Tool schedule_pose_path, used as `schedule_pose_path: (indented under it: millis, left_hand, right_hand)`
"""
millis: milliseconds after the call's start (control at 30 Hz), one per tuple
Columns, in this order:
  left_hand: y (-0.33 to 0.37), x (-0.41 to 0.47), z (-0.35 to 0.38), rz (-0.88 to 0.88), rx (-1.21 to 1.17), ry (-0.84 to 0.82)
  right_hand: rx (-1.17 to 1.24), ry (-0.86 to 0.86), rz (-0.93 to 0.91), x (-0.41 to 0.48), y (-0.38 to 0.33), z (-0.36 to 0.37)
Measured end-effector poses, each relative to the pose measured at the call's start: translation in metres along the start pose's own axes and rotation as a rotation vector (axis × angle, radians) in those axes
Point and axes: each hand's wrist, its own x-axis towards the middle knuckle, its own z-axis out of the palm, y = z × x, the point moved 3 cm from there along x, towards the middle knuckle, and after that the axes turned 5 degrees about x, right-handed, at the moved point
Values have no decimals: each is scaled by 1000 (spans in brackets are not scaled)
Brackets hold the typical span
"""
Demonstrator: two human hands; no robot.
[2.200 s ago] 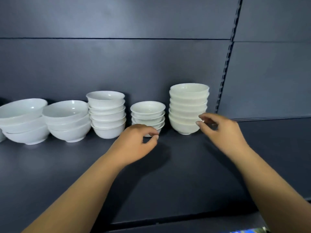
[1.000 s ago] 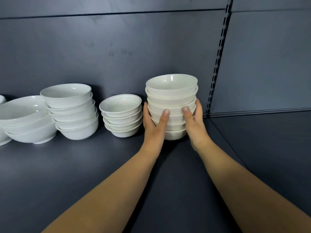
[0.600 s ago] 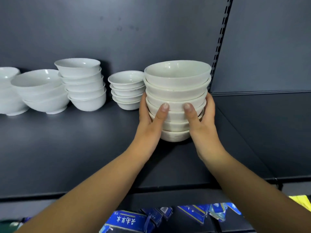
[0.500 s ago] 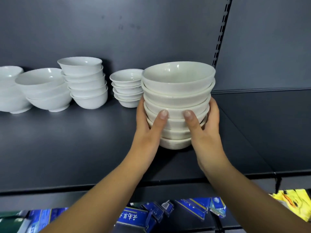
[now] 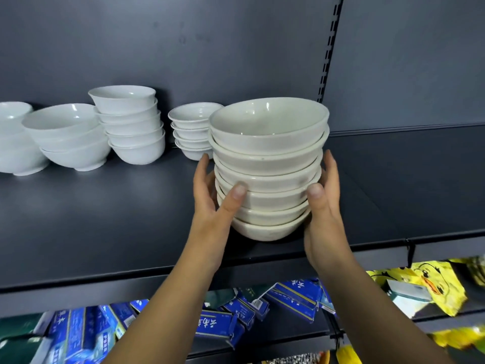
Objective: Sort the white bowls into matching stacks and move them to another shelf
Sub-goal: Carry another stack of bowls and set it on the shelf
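Gripping a stack of cream bowls (image 5: 267,169) from both sides, the left hand (image 5: 212,195) and right hand (image 5: 322,206) curl round its lower half, thumbs on the near face, fingers behind. The stack sits over the front edge zone of the dark shelf (image 5: 105,227); whether its base touches cannot be told. At 10 o'clock, just behind the left hand, stands a low stack of small bowls (image 5: 193,130), partly hidden by the held one. Further toward 9 o'clock come a taller stack (image 5: 131,127), a wide-bowl stack (image 5: 70,137) and another at the frame edge (image 5: 15,143). A slotted upright (image 5: 328,48) rises at 1 o'clock. Blue boxes (image 5: 288,295) lie below at 6 o'clock, yellow packets (image 5: 430,279) at 4. The bowls open upward, long axis upright, the top bowl tipped slightly
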Motion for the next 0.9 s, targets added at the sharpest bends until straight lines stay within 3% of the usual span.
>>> schedule_pose_path:
  millis: [133,300,433,900]
  left_hand:
    - [1,0,8,22,-42,-36]
    - [-2,-3,19,16,-118,-19]
    - [-3,-6,53,12,-174,-129]
    - [19,-106,304,-47,-374,-514]
  right_hand:
    - [46,-69,15,2,3,7]
    - [66,-24,23,-1,-2,0]
    - [39,25,-9,-11,-26,-28]
    - [-167,321,-248,-122,-186,-227]
